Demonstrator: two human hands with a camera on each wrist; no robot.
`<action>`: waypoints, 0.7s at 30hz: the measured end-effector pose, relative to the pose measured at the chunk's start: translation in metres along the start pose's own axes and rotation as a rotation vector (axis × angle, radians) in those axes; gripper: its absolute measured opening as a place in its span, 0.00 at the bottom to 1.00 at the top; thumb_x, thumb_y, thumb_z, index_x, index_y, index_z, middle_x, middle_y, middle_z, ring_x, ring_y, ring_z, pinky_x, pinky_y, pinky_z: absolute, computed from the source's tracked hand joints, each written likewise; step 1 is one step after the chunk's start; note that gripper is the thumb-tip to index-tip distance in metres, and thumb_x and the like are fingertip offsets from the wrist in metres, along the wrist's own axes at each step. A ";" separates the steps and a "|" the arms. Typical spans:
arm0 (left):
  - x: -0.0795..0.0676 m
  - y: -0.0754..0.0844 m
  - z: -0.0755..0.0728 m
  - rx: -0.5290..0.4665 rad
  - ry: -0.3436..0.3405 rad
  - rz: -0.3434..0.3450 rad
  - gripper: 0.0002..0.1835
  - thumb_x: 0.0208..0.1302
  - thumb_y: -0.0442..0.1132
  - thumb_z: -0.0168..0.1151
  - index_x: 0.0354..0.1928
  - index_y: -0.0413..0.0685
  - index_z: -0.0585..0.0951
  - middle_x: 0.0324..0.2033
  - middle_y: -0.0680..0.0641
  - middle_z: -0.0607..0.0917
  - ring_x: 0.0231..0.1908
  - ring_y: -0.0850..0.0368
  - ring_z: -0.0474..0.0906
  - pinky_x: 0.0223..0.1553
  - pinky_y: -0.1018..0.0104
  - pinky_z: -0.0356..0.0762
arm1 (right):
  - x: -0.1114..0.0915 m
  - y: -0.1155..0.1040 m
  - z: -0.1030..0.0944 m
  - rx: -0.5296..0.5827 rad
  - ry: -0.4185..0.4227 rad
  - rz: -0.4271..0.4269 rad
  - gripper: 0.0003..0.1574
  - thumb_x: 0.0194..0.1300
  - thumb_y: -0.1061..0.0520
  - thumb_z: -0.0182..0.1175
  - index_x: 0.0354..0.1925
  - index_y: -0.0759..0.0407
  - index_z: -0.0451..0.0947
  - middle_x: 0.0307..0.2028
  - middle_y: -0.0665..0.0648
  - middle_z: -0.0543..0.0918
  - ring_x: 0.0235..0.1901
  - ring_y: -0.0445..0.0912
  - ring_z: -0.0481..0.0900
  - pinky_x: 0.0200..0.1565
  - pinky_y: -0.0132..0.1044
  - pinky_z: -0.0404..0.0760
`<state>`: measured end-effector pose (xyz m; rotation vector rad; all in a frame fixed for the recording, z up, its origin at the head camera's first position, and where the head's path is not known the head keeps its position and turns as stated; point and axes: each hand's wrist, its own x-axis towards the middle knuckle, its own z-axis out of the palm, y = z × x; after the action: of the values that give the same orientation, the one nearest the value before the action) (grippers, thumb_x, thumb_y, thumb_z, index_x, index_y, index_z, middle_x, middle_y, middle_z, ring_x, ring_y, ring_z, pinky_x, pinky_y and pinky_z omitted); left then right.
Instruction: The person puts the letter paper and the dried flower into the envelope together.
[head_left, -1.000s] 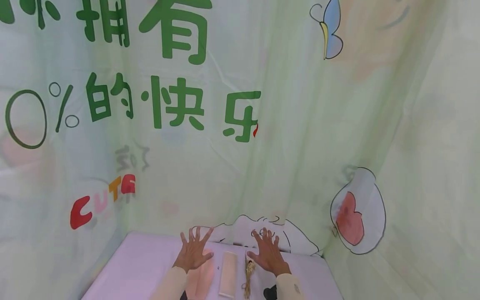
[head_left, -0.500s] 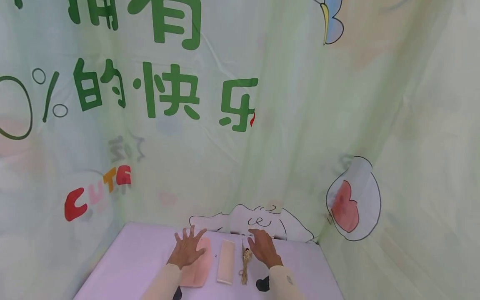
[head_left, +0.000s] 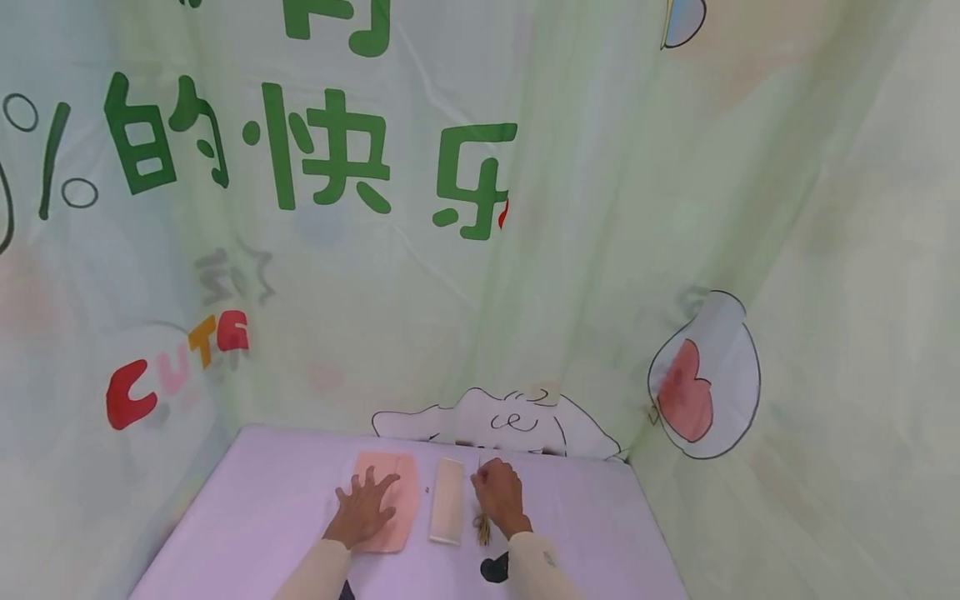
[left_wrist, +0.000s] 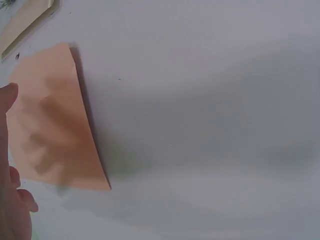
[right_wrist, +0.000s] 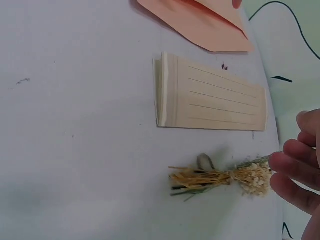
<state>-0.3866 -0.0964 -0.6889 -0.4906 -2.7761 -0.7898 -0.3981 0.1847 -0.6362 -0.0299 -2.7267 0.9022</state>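
A peach-coloured envelope (head_left: 405, 492) lies on the table, and my left hand (head_left: 362, 510) hovers over it with spread fingers. Its shadow falls across the envelope (left_wrist: 60, 115) in the left wrist view. To the right lies a strip of cream lined paper (right_wrist: 215, 97), folded in layers. Beyond that is a small bunch of dried flowers (right_wrist: 215, 177) with tied straw-coloured stems. My right hand (head_left: 501, 496) is over its flower end, fingers loosely bent. In the right wrist view the fingertips (right_wrist: 282, 185) are right at the blossoms, with nothing held between them.
The lilac-white tabletop (head_left: 255, 500) ends at a hanging pale green curtain (head_left: 600, 333) printed with green characters and drawings. Curtain panels also hang along the left and right sides. A black object (head_left: 494, 569) shows beside my right wrist.
The view has tilted down. My right hand has gone from spread fingers to bent ones and moved left over the dried flowers. My left hand stays spread over the envelope, slightly lower on it.
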 end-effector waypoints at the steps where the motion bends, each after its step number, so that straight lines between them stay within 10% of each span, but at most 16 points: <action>1: 0.000 -0.001 0.001 -0.006 -0.019 -0.018 0.29 0.70 0.42 0.71 0.71 0.54 0.76 0.69 0.18 0.73 0.63 0.08 0.70 0.52 0.04 0.62 | -0.001 -0.001 0.005 0.020 0.012 0.020 0.08 0.69 0.58 0.74 0.40 0.64 0.89 0.33 0.57 0.89 0.29 0.45 0.79 0.35 0.43 0.82; 15: -0.024 0.001 0.017 -0.101 -0.102 -0.195 0.29 0.66 0.41 0.69 0.69 0.54 0.77 0.70 0.14 0.68 0.63 0.07 0.65 0.54 0.07 0.59 | -0.021 0.026 0.078 0.121 0.092 0.176 0.13 0.64 0.60 0.72 0.30 0.62 0.76 0.26 0.56 0.78 0.25 0.48 0.74 0.29 0.50 0.76; 21: -0.016 -0.006 0.016 -0.038 -0.083 -0.143 0.28 0.73 0.45 0.62 0.73 0.56 0.75 0.72 0.15 0.68 0.65 0.03 0.63 0.54 0.06 0.58 | -0.015 0.019 0.094 0.101 0.076 0.231 0.15 0.61 0.62 0.73 0.32 0.61 0.73 0.27 0.55 0.74 0.26 0.47 0.71 0.30 0.48 0.72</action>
<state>-0.3755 -0.0967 -0.7099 -0.3419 -2.9042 -0.8735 -0.4093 0.1436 -0.7238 -0.3579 -2.6410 1.0764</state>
